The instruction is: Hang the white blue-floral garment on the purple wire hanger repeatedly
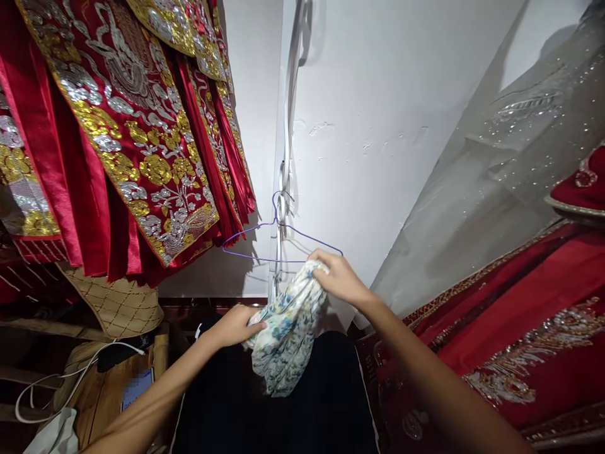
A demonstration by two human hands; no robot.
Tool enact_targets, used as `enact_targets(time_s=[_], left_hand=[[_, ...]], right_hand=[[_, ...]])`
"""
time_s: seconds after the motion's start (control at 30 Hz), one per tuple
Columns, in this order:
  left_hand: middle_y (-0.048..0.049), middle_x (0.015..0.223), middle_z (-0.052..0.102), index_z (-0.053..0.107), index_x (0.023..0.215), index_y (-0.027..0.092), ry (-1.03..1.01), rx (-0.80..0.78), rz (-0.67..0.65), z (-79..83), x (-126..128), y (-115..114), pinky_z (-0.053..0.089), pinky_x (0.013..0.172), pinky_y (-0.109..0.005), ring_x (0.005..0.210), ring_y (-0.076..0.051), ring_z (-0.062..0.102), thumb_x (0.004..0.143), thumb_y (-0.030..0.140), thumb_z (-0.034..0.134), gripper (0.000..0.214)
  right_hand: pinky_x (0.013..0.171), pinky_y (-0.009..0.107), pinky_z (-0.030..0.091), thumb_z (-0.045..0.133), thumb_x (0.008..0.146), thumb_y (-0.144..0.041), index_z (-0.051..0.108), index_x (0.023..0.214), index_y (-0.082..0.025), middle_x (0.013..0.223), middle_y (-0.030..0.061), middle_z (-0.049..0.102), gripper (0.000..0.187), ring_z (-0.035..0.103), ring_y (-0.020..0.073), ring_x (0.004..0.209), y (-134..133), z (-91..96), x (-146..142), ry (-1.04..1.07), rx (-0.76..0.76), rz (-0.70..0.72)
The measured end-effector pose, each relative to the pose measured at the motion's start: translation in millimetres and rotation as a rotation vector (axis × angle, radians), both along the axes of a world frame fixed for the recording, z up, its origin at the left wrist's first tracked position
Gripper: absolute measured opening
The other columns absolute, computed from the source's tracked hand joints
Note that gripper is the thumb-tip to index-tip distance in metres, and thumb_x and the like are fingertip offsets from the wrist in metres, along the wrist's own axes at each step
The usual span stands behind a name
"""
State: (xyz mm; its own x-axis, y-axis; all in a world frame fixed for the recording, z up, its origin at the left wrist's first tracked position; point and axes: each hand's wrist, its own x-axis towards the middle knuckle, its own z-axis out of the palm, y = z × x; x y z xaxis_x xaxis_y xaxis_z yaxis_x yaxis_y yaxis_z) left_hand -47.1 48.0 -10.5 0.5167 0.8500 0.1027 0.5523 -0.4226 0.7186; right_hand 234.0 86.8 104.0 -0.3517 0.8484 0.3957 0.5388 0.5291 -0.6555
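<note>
Dark clothing (278, 422) over the person's lap lay nearest, below both hands; between them hung a bunched white floral cloth (288, 328) with blue-green print, lower folds loose. Left hand (236, 325), partly closed, pinched the cloth's near edge, thumb on top, while the right hand (338, 274), fingers curled, gripped its upper end, purple wire hanger (276, 217) just beyond, contact unclear. Good handling, in my judgement, called for light, firm grips, folds spread evenly between the hands, clear of snags.
</note>
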Motion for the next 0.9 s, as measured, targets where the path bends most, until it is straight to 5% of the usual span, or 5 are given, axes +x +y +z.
enact_targets(time_s=[0.23, 0.37, 0.6, 0.73, 0.9], left_hand=[[-0.0046, 0.089, 0.066, 0.064, 0.094, 0.019, -0.099, 0.078, 0.187, 14.6, -41, 5, 0.045, 0.080, -0.028, 0.086, -0.022, 0.060, 0.093, 0.045, 0.045, 0.032], [-0.0006, 0.077, 0.056, 0.056, 0.080, 0.017, -0.235, 0.155, 0.319, 30.6, -56, 9, 0.041, 0.070, -0.024, 0.075, -0.017, 0.052, 0.095, 0.045, 0.042, 0.034], [0.0005, 0.051, 0.048, 0.052, 0.051, 0.019, 0.330, -0.063, 0.158, 13.8, -107, 24, 0.036, 0.055, -0.026, 0.051, -0.014, 0.043, 0.081, 0.051, 0.057, 0.044], [-0.0105, 0.101, 0.072, 0.072, 0.083, 0.020, 0.370, 0.064, 0.243, 21.6, -119, 34, 0.047, 0.087, -0.034, 0.096, -0.027, 0.065, 0.080, 0.039, 0.056, 0.025], [-0.0145, 0.137, 0.057, 0.071, 0.101, 0.015, 0.395, 0.291, 0.338, 60.6, -112, 44, 0.039, 0.109, -0.039, 0.125, -0.030, 0.055, 0.085, 0.034, 0.044, 0.036]], right_hand=[[0.092, 0.034, 0.044, 0.056, 0.088, -0.031, 0.066, 0.109, -0.020, 0.112, 0.0075, 0.070, 0.026, 0.063, 0.0242, 0.105, 49, -35.7, -22, 0.057, 0.029, 0.047], [0.086, 0.032, 0.044, 0.045, 0.092, -0.023, 0.064, 0.114, -0.021, 0.112, 0.0091, 0.071, 0.029, 0.064, 0.0245, 0.101, 70, -59.5, -37, -0.076, 0.069, -0.117], [0.064, 0.026, 0.036, 0.050, 0.088, -0.024, 0.069, 0.097, -0.022, 0.075, 0.0036, 0.070, 0.022, 0.059, 0.0207, 0.067, 57, -71.9, -15, -0.197, 0.024, -0.121], [0.066, 0.026, 0.037, 0.050, 0.087, -0.025, 0.070, 0.099, -0.024, 0.081, 0.0031, 0.072, 0.023, 0.061, 0.0212, 0.073, 42, -70.2, -2, -0.178, 0.014, -0.083], [0.065, 0.025, 0.037, 0.046, 0.089, -0.026, 0.068, 0.091, -0.022, 0.072, 0.0011, 0.067, 0.022, 0.059, 0.0190, 0.067, 36, -76.8, 1, -0.169, -0.018, -0.082]])
